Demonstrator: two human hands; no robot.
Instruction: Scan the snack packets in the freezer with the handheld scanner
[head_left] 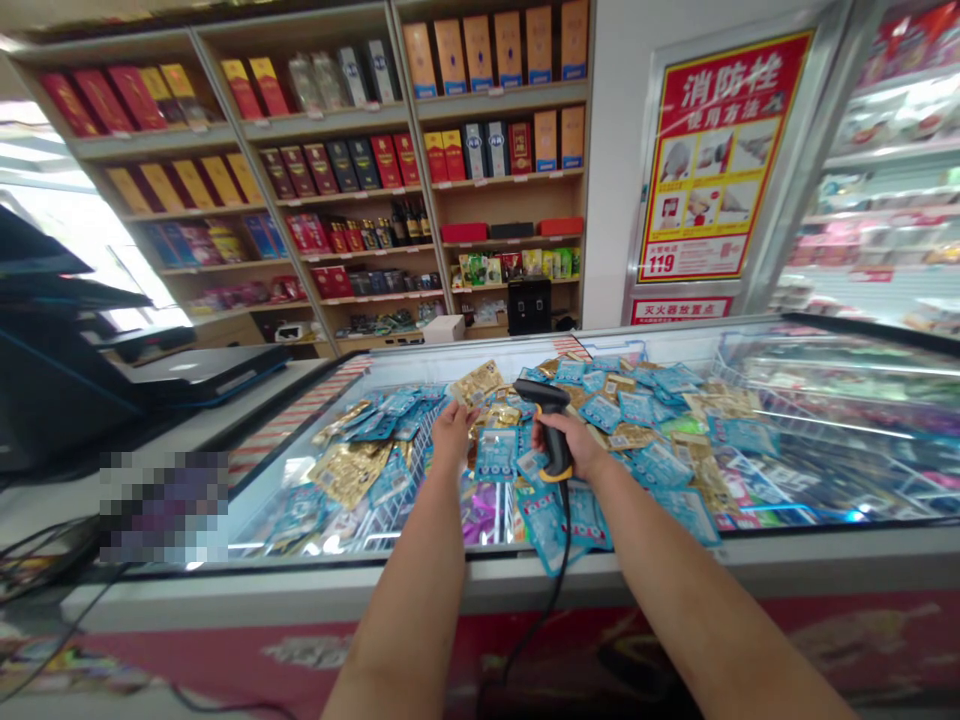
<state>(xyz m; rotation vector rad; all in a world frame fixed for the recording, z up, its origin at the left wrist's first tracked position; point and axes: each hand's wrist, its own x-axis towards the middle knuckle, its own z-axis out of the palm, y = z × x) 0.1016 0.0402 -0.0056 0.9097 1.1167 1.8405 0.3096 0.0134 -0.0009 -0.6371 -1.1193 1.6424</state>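
Observation:
My left hand (452, 432) pinches the lower edge of a gold snack packet (477, 383) and lifts it above the pile. My right hand (570, 440) is wrapped round the grip of a black barcode scanner (546, 408) with an orange band; its head points left toward the gold packet. The scanner's black cable (556, 580) hangs down between my forearms. Both hands hover over many blue and gold packets (645, 420) spread on the glass lid of a chest freezer (600, 575).
A counter with a dark register screen (45, 380) and cables stands at the left. Wooden shelves of boxed goods (390, 160) fill the back wall. A red poster (712, 160) hangs on the right, beside a chilled display case (885, 200).

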